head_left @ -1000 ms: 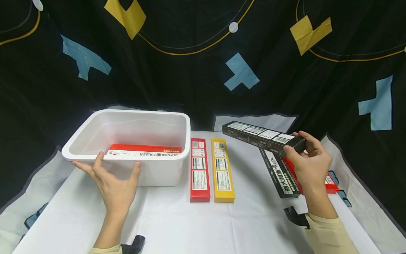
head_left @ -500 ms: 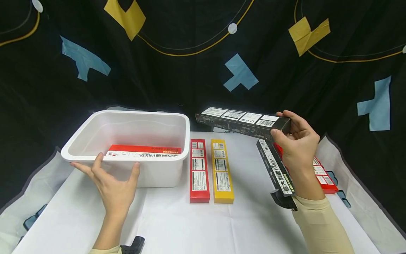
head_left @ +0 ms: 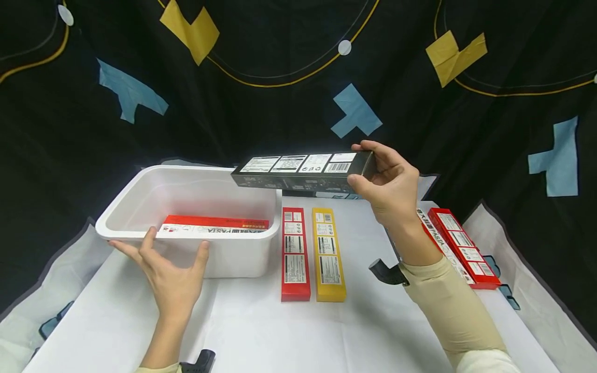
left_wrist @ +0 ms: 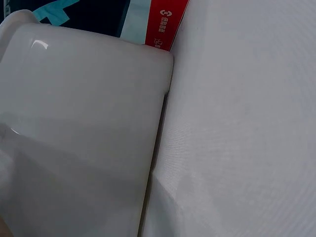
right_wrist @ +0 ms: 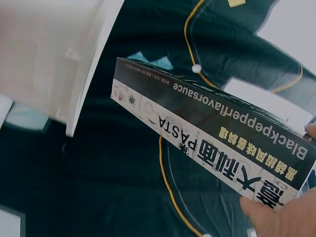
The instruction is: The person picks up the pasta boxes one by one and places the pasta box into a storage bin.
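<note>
My right hand [head_left: 392, 191] pinches one end of a black pasta box [head_left: 289, 178], thumb on the near side and fingers behind. The box is level in the air, its far end overlapping the right rim of a white plastic bin [head_left: 238, 261] in the head view. Its side reads black pepper flavor sauce pasta [right_wrist: 207, 131] in the right wrist view. With fingers spread, my left hand [head_left: 170, 285] touches the bin's front rim. Inside the bin lies a red-and-white pasta box [head_left: 216, 223], partly hidden by the front wall.
A red box [head_left: 295, 269] and a yellow box [head_left: 330, 269] lie side by side right of the bin. Farther right lie a red box [head_left: 462, 243] and a red-and-white one [head_left: 448, 248], partly behind my right forearm. A black curtain [head_left: 280, 119] hangs behind the white table [head_left: 289, 336].
My right hand has carried the black box left, from above the boxes on the right to the bin's right rim. The left hand keeps its place on the rim.
</note>
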{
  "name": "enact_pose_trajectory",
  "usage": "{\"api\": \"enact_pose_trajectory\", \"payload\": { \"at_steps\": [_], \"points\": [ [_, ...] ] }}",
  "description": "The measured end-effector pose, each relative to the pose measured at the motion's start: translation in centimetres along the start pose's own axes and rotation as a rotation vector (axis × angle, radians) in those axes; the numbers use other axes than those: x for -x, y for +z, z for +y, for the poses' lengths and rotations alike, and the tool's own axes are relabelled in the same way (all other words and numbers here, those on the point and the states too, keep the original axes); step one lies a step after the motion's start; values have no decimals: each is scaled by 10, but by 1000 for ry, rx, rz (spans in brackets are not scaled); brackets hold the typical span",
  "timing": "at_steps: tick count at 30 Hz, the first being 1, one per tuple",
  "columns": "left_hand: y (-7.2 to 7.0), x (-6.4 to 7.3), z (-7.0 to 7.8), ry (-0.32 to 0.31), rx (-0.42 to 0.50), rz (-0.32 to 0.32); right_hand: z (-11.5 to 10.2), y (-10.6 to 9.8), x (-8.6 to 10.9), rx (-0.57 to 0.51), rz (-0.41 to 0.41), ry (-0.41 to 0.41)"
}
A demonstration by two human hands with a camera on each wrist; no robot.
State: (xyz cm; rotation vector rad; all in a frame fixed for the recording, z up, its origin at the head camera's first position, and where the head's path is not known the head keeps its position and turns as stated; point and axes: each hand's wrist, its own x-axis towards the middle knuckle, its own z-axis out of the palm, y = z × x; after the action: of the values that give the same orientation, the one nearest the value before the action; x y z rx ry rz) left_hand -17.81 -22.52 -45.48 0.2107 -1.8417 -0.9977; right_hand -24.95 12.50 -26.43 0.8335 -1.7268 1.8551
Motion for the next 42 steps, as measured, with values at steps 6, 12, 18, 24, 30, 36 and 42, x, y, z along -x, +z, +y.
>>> {"api": "enact_pose_trajectory", "payload": {
  "at_steps": [6, 12, 18, 24, 30, 36, 42],
  "points": [
    [-2, -1, 1, -12, 5, -3, 10, 26, -4, -3, -111, -39],
    [-3, -1, 0, -16, -4, 4, 19, 52, -5, 19, -178, 29],
    [-3, 2, -2, -8, -24, 21, 32, 79, -4, 12, -249, 88],
    [-3, 6, -4, 1, -23, 25, 45, 105, 0, 20, -309, 148],
    [-2, 6, -2, -42, -15, 18, 61, 130, 0, -3, -337, 255],
    [-1, 5, -2, -15, -19, 22, 73, 151, 5, 14, -374, 364],
    [0, 1, -1, 24, -17, 31, 84, 170, 10, -4, -434, 355]
  ]
}}
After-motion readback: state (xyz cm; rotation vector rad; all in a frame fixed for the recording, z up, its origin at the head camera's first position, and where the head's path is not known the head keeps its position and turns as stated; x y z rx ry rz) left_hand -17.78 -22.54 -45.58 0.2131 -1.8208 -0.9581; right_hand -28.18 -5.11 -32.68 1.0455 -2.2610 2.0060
